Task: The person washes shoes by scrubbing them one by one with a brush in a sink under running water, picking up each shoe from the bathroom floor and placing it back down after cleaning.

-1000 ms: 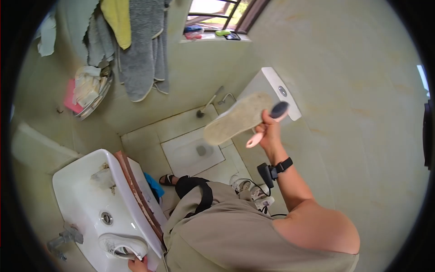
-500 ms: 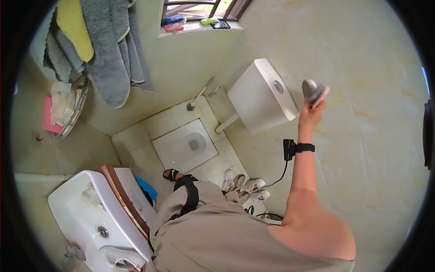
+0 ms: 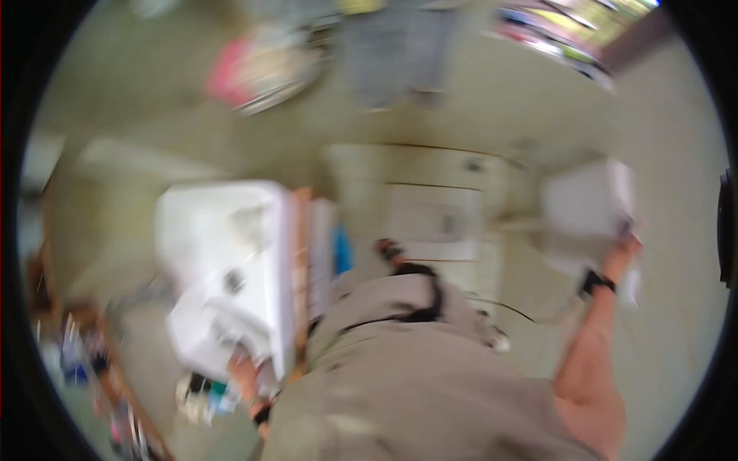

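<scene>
Motion blurs the whole view. My left hand is at the near end of the white sink, closed at the edge of a white shoe lying in the basin. At the far right, my right hand is beside the toilet tank. A small brush shows as a dark smear at its closed fingers. A black strap with a small device circles my right wrist, and another dark band is on the left.
A squat toilet is set in the floor ahead. Grey towels hang on the wall beside a rack with a pink item. Blurred bottles and other items stand beside the sink. A thin black cable runs across the floor.
The view has swung left, bringing the sink and my left hand into sight. My right hand has lowered with the brush, from above the tank to its side.
</scene>
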Tool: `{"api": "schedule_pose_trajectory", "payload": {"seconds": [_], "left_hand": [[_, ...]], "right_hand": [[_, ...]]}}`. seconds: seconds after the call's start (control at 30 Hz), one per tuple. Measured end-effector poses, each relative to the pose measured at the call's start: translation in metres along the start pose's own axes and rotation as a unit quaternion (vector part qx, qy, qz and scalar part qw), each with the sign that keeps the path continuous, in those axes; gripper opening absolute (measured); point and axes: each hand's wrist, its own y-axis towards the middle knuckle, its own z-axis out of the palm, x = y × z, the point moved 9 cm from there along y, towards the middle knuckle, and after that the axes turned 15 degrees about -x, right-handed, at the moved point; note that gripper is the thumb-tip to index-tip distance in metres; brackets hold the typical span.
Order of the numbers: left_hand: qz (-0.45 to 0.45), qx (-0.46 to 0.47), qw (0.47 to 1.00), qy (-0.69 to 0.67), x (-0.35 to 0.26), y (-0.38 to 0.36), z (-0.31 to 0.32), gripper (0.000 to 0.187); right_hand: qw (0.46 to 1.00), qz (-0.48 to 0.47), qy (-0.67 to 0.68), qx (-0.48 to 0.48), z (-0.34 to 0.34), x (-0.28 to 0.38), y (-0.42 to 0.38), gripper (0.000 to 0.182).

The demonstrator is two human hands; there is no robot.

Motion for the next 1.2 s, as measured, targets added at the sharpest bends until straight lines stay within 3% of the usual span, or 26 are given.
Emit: {"api": "schedule_pose_trajectory", "payload": {"seconds": [0.03, 0.07, 0.1, 0.17, 0.2, 0.27, 0.33, 0.37, 0.4, 0.43, 0.5, 0.53, 0.57, 0.6, 0.63, 0.7, 0.73, 0.87, 0.9, 0.93, 0.97, 1.0, 1.07, 1.1, 1.13, 1.2], "left_hand": [[0.262, -0.080, 0.948, 0.163, 0.036, 0.053, -0.021, 0.061], [0.223, -0.196, 0.915, 0.272, -0.059, -0.035, -0.010, 0.061], [0.134, -0.218, 0.939, 0.232, -0.051, -0.034, -0.010, 0.060], [0.250, -0.317, 0.900, 0.166, -0.067, -0.055, -0.012, 0.066], [0.319, -0.376, 0.837, 0.239, -0.084, -0.073, -0.011, 0.064], [0.280, -0.386, 0.855, 0.205, -0.127, -0.110, -0.017, 0.051], [0.301, -0.292, 0.897, 0.142, -0.138, -0.120, -0.004, 0.039], [0.322, -0.263, 0.896, 0.154, -0.136, -0.117, 0.004, 0.035], [0.319, -0.264, 0.898, 0.146, -0.131, -0.112, 0.005, 0.035], [0.324, -0.209, 0.898, 0.213, -0.126, -0.104, 0.018, 0.035], [0.335, -0.156, 0.890, 0.266, -0.124, -0.098, 0.032, 0.034], [0.339, -0.162, 0.873, 0.312, -0.126, -0.099, 0.037, 0.034], [0.344, -0.168, 0.853, 0.355, -0.128, -0.098, 0.040, 0.034], [0.348, -0.175, 0.856, 0.339, -0.129, -0.094, 0.040, 0.034], [0.336, -0.147, 0.864, 0.344, -0.122, -0.087, 0.045, 0.031], [0.338, -0.141, 0.874, 0.321, -0.115, -0.082, 0.046, 0.024], [0.343, -0.143, 0.876, 0.308, -0.115, -0.082, 0.040, 0.024], [0.261, -0.123, 0.950, 0.121, -0.128, -0.101, -0.016, 0.021], [0.227, -0.052, 0.967, -0.102, -0.125, -0.104, -0.020, 0.026], [0.181, 0.021, 0.930, -0.319, -0.125, -0.108, -0.026, 0.032], [0.139, 0.090, 0.908, -0.386, -0.124, -0.111, -0.029, 0.037], [0.138, 0.082, 0.906, -0.392, -0.125, -0.111, -0.032, 0.037], [0.052, 0.159, 0.788, -0.593, -0.126, -0.116, -0.028, 0.036], [0.198, 0.086, 0.852, -0.477, -0.123, -0.109, -0.033, 0.035], [0.193, 0.073, 0.853, -0.479, -0.110, -0.101, -0.023, 0.035], [0.403, -0.144, 0.858, -0.283, -0.131, -0.126, -0.037, 0.037]], "right_hand": [[0.995, 0.036, 0.071, 0.053, 0.022, -0.015, -0.009, 0.044], [0.981, 0.030, 0.186, 0.036, 0.032, -0.036, -0.017, 0.042], [0.971, 0.098, 0.210, 0.057, 0.029, -0.017, -0.014, 0.042], [0.976, 0.068, 0.205, 0.040, -0.009, 0.055, -0.004, 0.041], [0.978, 0.080, 0.126, 0.144, 0.045, -0.030, -0.015, 0.046], [0.998, 0.061, 0.032, 0.012, -0.010, 0.050, 0.003, 0.050], [0.997, 0.027, 0.026, -0.064, 0.016, 0.029, 0.021, 0.043], [0.997, 0.063, -0.023, -0.035, -0.007, 0.115, 0.020, 0.036], [0.983, -0.008, 0.186, -0.010, 0.036, 0.125, 0.025, 0.030], [0.954, 0.066, 0.292, 0.002, 0.022, 0.204, 0.020, 0.027], [0.866, 0.107, 0.443, 0.206, 0.044, 0.331, 0.004, 0.027], [0.769, 0.248, 0.511, 0.295, 0.015, 0.423, -0.020, 0.030], [0.688, 0.221, 0.604, 0.337, -0.058, 0.523, -0.036, 0.034], [0.606, 0.218, 0.617, 0.452, -0.049, 0.570, -0.067, 0.036], [0.503, 0.196, 0.605, 0.585, -0.102, 0.637, -0.099, 0.034], [0.390, 0.182, 0.576, 0.695, -0.185, 0.726, -0.158, 0.026], [0.355, 0.100, 0.577, 0.729, -0.213, 0.758, -0.181, 0.023], [0.406, -0.041, 0.582, 0.703, -0.263, 0.858, -0.247, 0.023], [0.407, -0.048, 0.598, 0.689, -0.269, 0.877, -0.258, 0.024], [0.405, -0.055, 0.598, 0.689, -0.274, 0.891, -0.270, 0.024], [0.403, -0.087, 0.615, 0.672, -0.282, 0.905, -0.277, 0.023], [0.399, -0.119, 0.630, 0.656, -0.286, 0.919, -0.284, 0.023], [0.397, -0.158, 0.626, 0.653, -0.281, 0.942, -0.305, 0.021], [0.402, -0.188, 0.621, 0.646, -0.280, 0.951, -0.314, 0.021], [0.392, -0.193, 0.618, 0.653, -0.278, 0.960, -0.322, 0.021], [0.410, -0.217, 0.645, 0.607, -0.278, 0.972, -0.318, 0.020]]}}
